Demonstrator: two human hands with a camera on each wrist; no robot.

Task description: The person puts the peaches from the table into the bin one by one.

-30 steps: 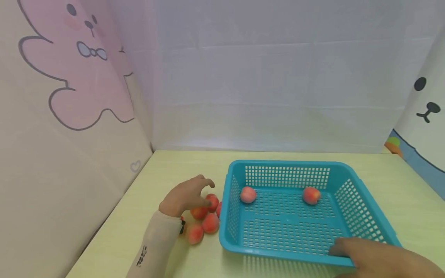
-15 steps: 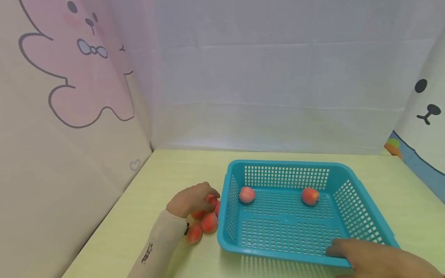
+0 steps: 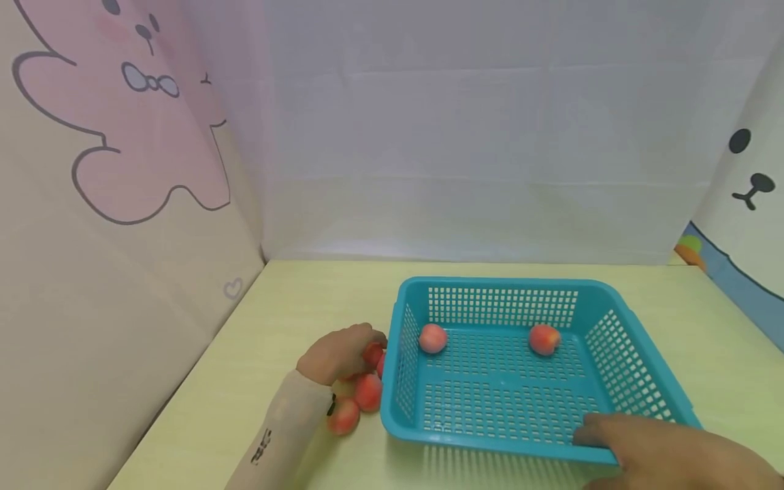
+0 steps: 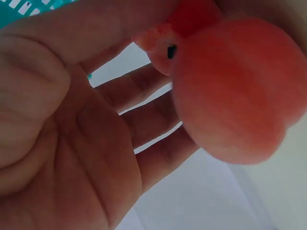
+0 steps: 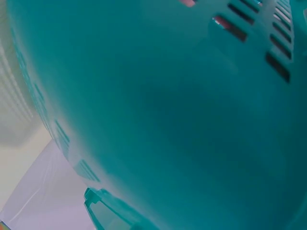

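On the table left of the blue plastic basket (image 3: 502,446), my left hand (image 3: 343,350) curls its thumb and fingers round a red peach (image 3: 372,354). Close by lie more peaches, among them a pinkish one (image 3: 369,393) and a paler one (image 3: 344,416); others are partly hidden by the hand. A large peach (image 4: 240,91) fills much of the left wrist view, in front of the fingers (image 4: 148,122). My right hand (image 3: 674,452) grips the basket's near right rim, thumb inside. The basket wall (image 5: 144,96) nearly fills the right wrist view.
Inside the basket sit two peaches, one at the back left (image 3: 433,338) and one at the back right (image 3: 544,339). A pale yellow tabletop (image 3: 306,292) lies beneath. White cloth (image 3: 459,170) hangs behind, and printed cloth closes both sides.
My left hand has moved slightly right and its fingers have closed round the red peach. The right hand has stayed on the basket rim. The view has shifted a little.
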